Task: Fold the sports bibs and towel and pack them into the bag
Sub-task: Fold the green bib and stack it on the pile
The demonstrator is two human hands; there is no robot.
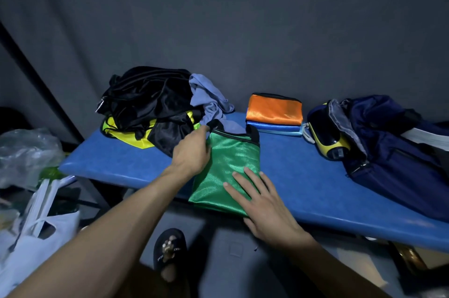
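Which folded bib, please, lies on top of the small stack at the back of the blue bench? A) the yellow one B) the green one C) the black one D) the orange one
D: the orange bib sits folded on top of the light blue bib, while the green bib lies nearer, under the right hand and at the left hand.

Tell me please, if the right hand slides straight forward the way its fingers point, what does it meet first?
The right hand lies flat on the green bib, fingers pointing up and slightly left. Going on, it would probably cross the bib and reach its black trim, then the grey towel. Depth is unclear.
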